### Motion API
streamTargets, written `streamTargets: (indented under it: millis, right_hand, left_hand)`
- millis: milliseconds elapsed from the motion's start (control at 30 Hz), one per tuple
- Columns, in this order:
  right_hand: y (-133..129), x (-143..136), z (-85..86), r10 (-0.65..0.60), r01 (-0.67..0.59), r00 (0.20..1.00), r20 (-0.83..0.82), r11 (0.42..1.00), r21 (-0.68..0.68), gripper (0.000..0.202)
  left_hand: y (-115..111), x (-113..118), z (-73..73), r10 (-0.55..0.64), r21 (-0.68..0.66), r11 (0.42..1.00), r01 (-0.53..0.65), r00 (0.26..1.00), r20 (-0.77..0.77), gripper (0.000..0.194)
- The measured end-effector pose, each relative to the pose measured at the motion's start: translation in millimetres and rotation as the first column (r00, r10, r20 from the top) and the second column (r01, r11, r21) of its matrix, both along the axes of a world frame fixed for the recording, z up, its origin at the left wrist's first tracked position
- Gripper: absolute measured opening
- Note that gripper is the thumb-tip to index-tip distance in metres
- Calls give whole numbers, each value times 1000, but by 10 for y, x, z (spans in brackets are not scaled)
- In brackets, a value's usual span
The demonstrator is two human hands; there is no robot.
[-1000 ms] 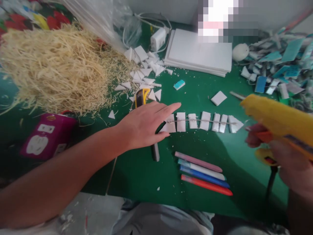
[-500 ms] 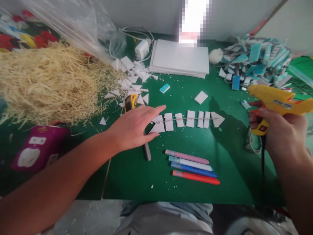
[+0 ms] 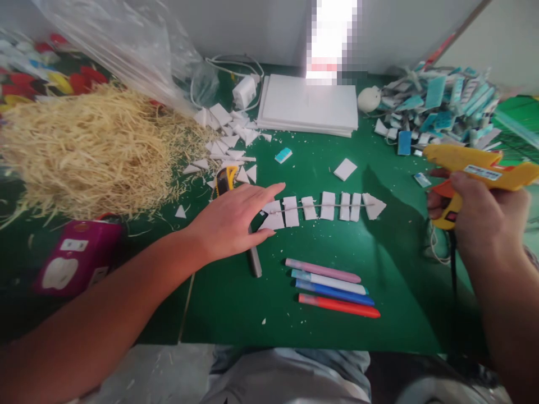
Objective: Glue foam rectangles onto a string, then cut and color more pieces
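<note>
My left hand [image 3: 231,221] rests over the left end of a row of white foam pieces [image 3: 327,206], thumb and fingers spread apart. A thin string or wire runs across the row, which ends at the right in a pointed piece [image 3: 373,206]. Under that hand lies a yellow and black cutter [image 3: 225,179], its grey end [image 3: 255,262] sticking out below. My right hand [image 3: 484,216] is wrapped round the handle of a yellow glue gun [image 3: 475,167], held up at the right with its nozzle pointing left.
Four markers [image 3: 337,289] lie below the row. Behind are white foam sheets [image 3: 309,106], a charger [image 3: 245,91] and foam scraps [image 3: 229,132]. Straw [image 3: 88,151] and a purple box [image 3: 80,252] are left; blue-white offcuts [image 3: 446,101] lie back right.
The view has shifted slightly. My right hand and the glue gun have moved a little to the left; my left hand stays spread at the row's left end.
</note>
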State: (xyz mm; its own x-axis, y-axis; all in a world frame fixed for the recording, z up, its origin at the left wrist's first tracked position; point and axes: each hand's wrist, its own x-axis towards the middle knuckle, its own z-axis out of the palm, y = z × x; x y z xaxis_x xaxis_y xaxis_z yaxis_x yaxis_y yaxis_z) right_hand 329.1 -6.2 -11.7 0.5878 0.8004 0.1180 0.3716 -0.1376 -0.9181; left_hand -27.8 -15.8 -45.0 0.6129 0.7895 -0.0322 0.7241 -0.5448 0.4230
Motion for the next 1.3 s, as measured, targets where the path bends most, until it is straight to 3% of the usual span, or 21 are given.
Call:
streamTargets:
  millis: [300,467,633,1100,1300]
  right_hand:
    - [17,-8,-28,90,-90,996,-5,996,23,26]
    - [105,-29,-45,168,-145,978,123,974,-176,25]
    - [139,-76,-65,156,-75,968,197,927,-369,11]
    - [88,-84,-75,67,46,953,294,931,-361,15]
    - [71,-62,-44,136,2,938,320,918,-396,17]
  left_hand:
    - [9,0,-18,-2,-2,1000,2,1000,-11,70]
    - [5,-11,-15,-11,40,999,12,1000,-24,68]
    - [2,-26,-14,-21,82,996,23,999,-34,65]
    - [18,-3,-11,-15,84,996,19,998,-59,64]
    - [9,3,2,-13,69,997,17,998,-59,63]
